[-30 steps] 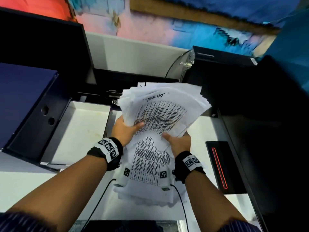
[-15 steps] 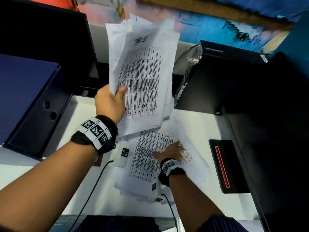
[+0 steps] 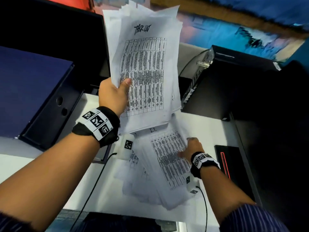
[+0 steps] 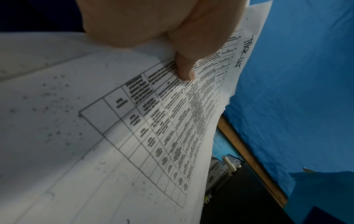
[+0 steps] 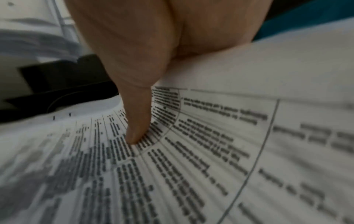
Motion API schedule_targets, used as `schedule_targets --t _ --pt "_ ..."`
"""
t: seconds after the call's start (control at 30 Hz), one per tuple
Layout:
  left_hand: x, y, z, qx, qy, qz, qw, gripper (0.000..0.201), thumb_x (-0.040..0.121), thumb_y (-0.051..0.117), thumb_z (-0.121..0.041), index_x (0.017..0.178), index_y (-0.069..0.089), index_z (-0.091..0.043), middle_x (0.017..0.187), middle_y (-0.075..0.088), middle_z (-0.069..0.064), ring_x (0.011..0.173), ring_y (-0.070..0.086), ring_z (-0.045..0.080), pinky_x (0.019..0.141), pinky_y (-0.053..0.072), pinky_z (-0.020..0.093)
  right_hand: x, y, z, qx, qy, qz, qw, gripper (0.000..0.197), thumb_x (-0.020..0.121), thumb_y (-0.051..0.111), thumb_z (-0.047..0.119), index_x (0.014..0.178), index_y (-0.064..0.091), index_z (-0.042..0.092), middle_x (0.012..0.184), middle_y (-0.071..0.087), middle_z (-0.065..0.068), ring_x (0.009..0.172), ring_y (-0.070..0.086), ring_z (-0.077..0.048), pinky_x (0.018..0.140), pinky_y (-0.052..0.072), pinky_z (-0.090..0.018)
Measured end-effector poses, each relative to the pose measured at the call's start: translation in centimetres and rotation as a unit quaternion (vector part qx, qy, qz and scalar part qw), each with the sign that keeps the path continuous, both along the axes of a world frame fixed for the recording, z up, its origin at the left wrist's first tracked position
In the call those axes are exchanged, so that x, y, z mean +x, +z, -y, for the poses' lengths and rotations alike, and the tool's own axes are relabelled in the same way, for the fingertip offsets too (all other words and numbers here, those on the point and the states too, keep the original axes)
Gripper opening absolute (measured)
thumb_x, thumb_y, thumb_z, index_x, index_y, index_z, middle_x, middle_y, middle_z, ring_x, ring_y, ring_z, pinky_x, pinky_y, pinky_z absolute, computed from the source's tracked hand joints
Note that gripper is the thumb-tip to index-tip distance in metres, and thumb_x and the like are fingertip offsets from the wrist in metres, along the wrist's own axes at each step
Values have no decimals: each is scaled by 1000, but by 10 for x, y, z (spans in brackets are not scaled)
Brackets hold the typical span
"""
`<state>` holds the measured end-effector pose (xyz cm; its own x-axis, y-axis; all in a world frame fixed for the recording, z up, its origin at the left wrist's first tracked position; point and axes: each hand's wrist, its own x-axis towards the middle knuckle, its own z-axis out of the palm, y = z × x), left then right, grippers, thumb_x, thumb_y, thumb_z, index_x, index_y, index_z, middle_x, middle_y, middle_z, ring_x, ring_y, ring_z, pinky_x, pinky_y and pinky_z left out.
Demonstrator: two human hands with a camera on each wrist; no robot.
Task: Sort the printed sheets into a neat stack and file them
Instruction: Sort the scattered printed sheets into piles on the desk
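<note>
My left hand [image 3: 123, 84] holds a thick, uneven bundle of printed sheets [image 3: 147, 67] upright above the desk, with the thumb across the front page headed "TASK LIST". In the left wrist view the thumb [image 4: 184, 72] presses on that bundle's table print [image 4: 134, 121]; the fingers behind it are hidden. Below, more loose sheets [image 3: 160, 173] lie fanned out on the white desk [image 3: 205, 129]. My right hand [image 3: 189, 148] grips their right edge. Its thumb [image 5: 136, 133] lies on the top page [image 5: 191, 151], and the fingers underneath are hidden.
A dark blue lever-arch file [image 3: 33, 91] lies at the left with its spine holes facing me. A black monitor [image 3: 50, 30] stands behind it. At the right are a black device [image 3: 234, 84] and a black box with a red strip [image 3: 225, 161]. A cable [image 3: 93, 186] runs across the desk front.
Both hands first held the bundle together. My left hand then lifted it high and upright, while my right hand let go and dropped to the loose sheets on the desk.
</note>
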<state>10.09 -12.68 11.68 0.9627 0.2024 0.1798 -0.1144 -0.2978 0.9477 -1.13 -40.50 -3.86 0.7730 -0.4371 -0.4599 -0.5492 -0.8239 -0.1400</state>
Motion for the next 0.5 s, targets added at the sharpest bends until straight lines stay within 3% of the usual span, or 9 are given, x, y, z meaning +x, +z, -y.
schedule_targets --t 0.1,0.17,0.27,0.3,0.4,0.47,0.5 --pt "-1 1 -1 -4 5 -26 1000 38 93 65 -26 63 44 -18 59 44 -3 54 41 13 58 38 25 -1 -10 -4 -4 28 7 1000 85 64 88 44 131 49 11 128 52 -10 116 54 -29 99 49 -38" --pt "-3 0 0 -18 4 -37 999 44 93 65 -25 61 38 -16 57 38 -2 53 35 15 57 35 28 0 -14 -5 24 2 29 999 101 62 90 38 143 35 13 134 49 -12 124 49 -32 104 45 -40" --pt "-6 -4 1 -48 5 -44 998 37 92 66 -25 70 50 0 64 46 5 60 43 17 60 41 31 0 -18 -4 67 -49 38 996 112 62 91 32 149 23 15 138 49 -13 126 50 -33 104 45 -41" --pt "-7 -5 2 -50 7 -45 998 34 92 67 -26 78 56 3 68 51 8 63 46 17 61 43 32 0 -19 -4 82 -59 30 994 110 65 90 29 149 23 12 138 51 -15 124 52 -33 103 47 -39" --pt "-12 -12 7 -34 6 -69 997 21 92 67 -27 88 65 -6 73 63 6 65 57 20 64 50 30 -8 -17 -3 134 -86 25 987 90 76 83 29 146 33 5 142 49 -15 127 51 -31 102 45 -33" --pt "-15 -25 10 -15 11 -105 994 22 90 69 -28 86 64 -7 73 65 10 67 63 28 66 54 32 -13 -10 4 161 -123 70 977 65 82 76 30 135 49 6 132 58 -12 116 59 -31 94 49 -29" --pt "-17 -35 13 1 14 -134 991 26 89 70 -30 88 64 -4 77 66 16 71 66 33 68 58 38 -16 -1 8 154 -131 107 973 53 83 73 30 128 57 8 125 64 -13 108 63 -31 92 53 -33"
